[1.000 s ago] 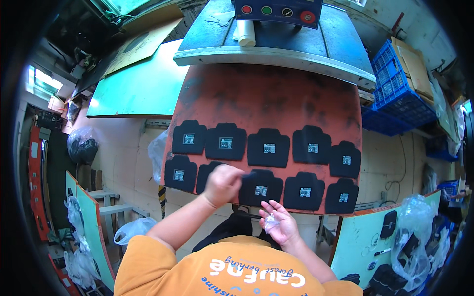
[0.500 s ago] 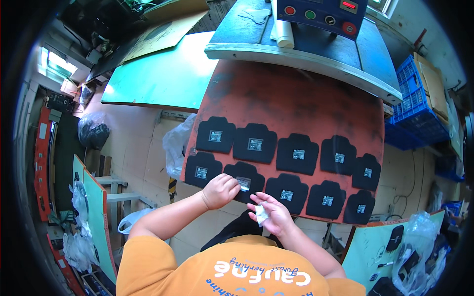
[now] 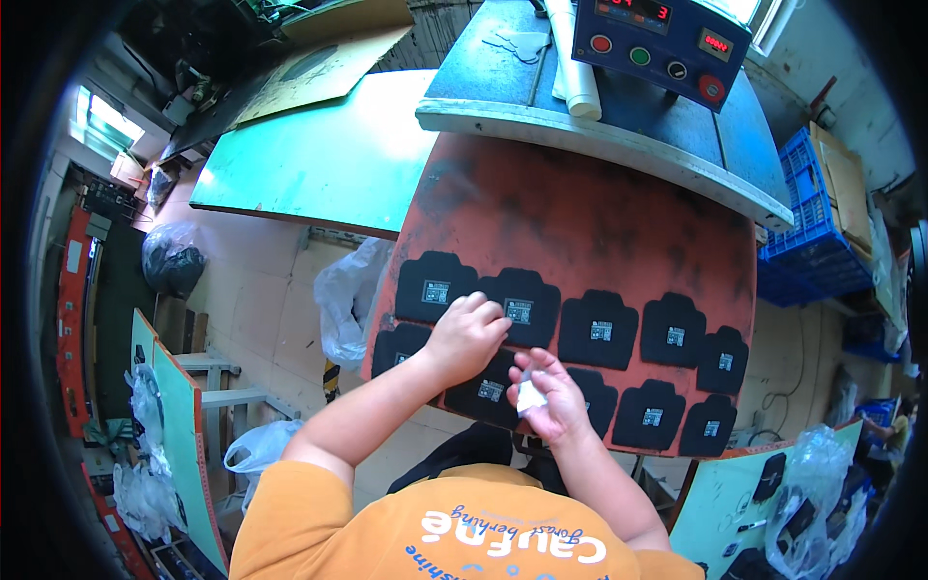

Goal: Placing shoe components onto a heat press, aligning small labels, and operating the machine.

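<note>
Several black fabric pieces (image 3: 599,329), each with a small white label, lie in two rows on an orange-red pad (image 3: 580,213). My left hand (image 3: 468,334) rests with curled fingers on the pieces at the left, its fingertips at the label of the second piece in the upper row (image 3: 519,304). My right hand (image 3: 549,391) hovers over the lower row, pinching a small stack of white labels (image 3: 529,394). Part of the lower row is hidden under both hands.
A press machine with a blue control box (image 3: 667,39) and coloured buttons stands behind the pad. A green board (image 3: 319,155) lies to the left, blue crates (image 3: 822,232) to the right. Plastic bags (image 3: 348,290) hang beside the table.
The view has shifted so the pad sits more to the right and closer. My left hand moved up from the lower row to the second upper piece. My right hand rose with the labels.
</note>
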Demonstrator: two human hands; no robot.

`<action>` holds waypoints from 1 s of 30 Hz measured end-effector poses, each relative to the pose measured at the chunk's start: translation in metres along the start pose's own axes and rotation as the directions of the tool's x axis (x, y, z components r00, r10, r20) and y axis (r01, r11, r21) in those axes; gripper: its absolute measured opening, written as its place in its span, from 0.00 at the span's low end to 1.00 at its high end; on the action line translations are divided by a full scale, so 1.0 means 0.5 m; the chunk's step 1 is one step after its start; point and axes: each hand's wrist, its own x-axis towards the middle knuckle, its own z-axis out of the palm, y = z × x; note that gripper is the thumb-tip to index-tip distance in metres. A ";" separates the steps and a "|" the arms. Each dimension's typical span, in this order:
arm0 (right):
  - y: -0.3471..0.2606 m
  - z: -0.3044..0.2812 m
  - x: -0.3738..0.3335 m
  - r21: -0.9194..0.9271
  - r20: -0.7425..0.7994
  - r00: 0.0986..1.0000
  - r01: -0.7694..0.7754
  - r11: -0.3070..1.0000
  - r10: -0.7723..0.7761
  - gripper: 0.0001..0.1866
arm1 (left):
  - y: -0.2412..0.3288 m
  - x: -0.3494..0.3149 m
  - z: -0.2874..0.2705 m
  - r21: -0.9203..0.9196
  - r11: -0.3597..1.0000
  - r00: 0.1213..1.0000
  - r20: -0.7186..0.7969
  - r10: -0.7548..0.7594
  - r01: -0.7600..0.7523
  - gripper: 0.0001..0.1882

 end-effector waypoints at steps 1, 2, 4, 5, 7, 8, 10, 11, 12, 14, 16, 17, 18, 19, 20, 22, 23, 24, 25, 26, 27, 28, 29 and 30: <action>-0.007 0.014 0.012 0.016 0.002 0.999 0.037 0.999 -0.037 0.15 | -0.012 0.011 0.011 0.133 0.990 0.996 0.075 0.043 -0.053 0.05; -0.014 0.018 0.026 0.002 0.007 0.998 0.067 0.998 -0.067 0.16 | -0.019 0.017 0.024 0.184 0.977 0.979 0.192 0.068 -0.104 0.05; -0.020 0.025 0.042 0.009 -0.074 0.994 0.084 0.996 -0.083 0.17 | -0.033 0.019 0.041 0.235 0.950 0.942 0.309 0.127 -0.205 0.03; -0.021 0.024 0.045 0.017 -0.101 0.992 0.080 0.997 -0.078 0.18 | -0.048 0.017 0.039 0.238 0.950 0.943 0.309 0.122 -0.201 0.03; -0.010 0.025 0.046 0.002 -0.091 0.992 0.083 0.997 -0.083 0.18 | -0.093 0.014 0.029 -0.028 0.999 0.995 -0.096 -0.033 0.031 0.03; -0.012 0.028 0.042 -0.008 -0.120 0.988 0.093 0.996 -0.093 0.17 | -0.110 0.021 -0.001 -0.018 0.994 0.961 -0.256 -0.109 0.108 0.04; -0.005 0.043 0.041 -0.044 -0.114 0.991 0.068 0.997 -0.073 0.17 | -0.154 -0.006 -0.070 0.172 0.980 0.975 -0.215 -0.059 0.098 0.04; 0.004 0.054 0.044 -0.077 -0.048 0.998 0.025 0.997 -0.029 0.16 | -0.168 -0.024 -0.095 0.245 0.967 0.988 -0.151 -0.032 0.069 0.04; 0.018 0.072 0.051 -0.098 -0.006 1.000 -0.023 0.995 0.023 0.16 | -0.183 -0.046 -0.105 0.250 0.965 0.988 -0.150 -0.037 0.074 0.04; 0.048 0.113 0.073 -0.139 0.066 0.991 -0.104 0.985 0.114 0.15 | -0.210 -0.090 -0.097 0.264 0.957 0.975 0.215 0.059 -0.117 0.04; 0.073 0.128 0.112 -0.119 0.081 0.989 -0.112 0.986 0.123 0.15 | -0.204 -0.096 -0.082 0.321 0.935 0.969 0.239 0.071 -0.148 0.04; 0.081 0.135 0.126 -0.115 0.047 0.992 -0.113 0.987 0.119 0.15 | -0.200 -0.095 -0.083 0.354 0.924 0.960 0.278 0.045 -0.146 0.04; 0.085 0.135 0.136 -0.118 0.046 0.991 -0.118 0.986 0.124 0.15 | -0.200 -0.093 -0.078 0.354 0.925 0.960 0.278 0.039 -0.140 0.04; 0.087 0.134 0.143 -0.127 0.040 0.993 -0.106 0.986 0.112 0.15 | -0.199 -0.091 -0.074 0.382 0.913 0.953 0.302 0.023 -0.143 0.04; 0.090 0.135 0.144 -0.137 0.035 0.994 -0.098 0.986 0.104 0.15 | -0.198 -0.095 -0.075 0.411 0.900 0.945 0.326 0.001 -0.143 0.03; 0.096 0.136 0.139 -0.152 0.029 0.994 -0.103 0.983 0.108 0.15 | -0.217 -0.106 -0.071 0.277 0.960 0.992 0.098 -0.076 0.046 0.03; 0.093 0.138 0.141 -0.157 0.021 0.996 -0.085 0.984 0.089 0.15 | -0.224 -0.096 -0.074 0.090 0.980 0.978 -0.125 -0.167 0.179 0.04; 0.098 0.133 0.139 -0.168 0.019 0.997 -0.073 0.983 0.077 0.13 | -0.219 -0.098 -0.081 0.055 0.976 0.943 -0.276 -0.188 0.211 0.06; 0.100 0.135 0.140 -0.172 0.019 0.997 -0.072 0.982 0.077 0.13 | -0.204 -0.107 -0.090 0.054 0.976 0.941 -0.280 -0.189 0.212 0.06; 0.100 0.138 0.136 -0.084 0.068 0.988 -0.131 0.988 0.136 0.14 | -0.169 -0.106 -0.112 0.059 0.991 0.973 -0.207 -0.105 0.120 0.08; 0.103 0.140 0.129 0.000 0.122 0.973 -0.196 0.981 0.195 0.14 | -0.131 -0.113 -0.129 0.060 0.998 0.991 -0.135 -0.023 0.031 0.09; 0.115 0.140 0.126 0.077 0.200 0.960 -0.217 0.973 0.198 0.16 | -0.091 -0.130 -0.134 0.072 0.997 1.000 -0.005 0.001 -0.001 0.11; 0.126 0.135 0.129 0.032 0.157 0.975 -0.163 0.986 0.156 0.14 | -0.059 -0.145 -0.136 0.080 0.996 0.992 0.125 0.026 -0.036 0.13; 0.135 0.132 0.126 -0.044 0.107 0.985 -0.129 0.991 0.133 0.14 | -0.041 -0.156 -0.139 -0.029 0.999 0.999 0.043 0.014 -0.013 0.15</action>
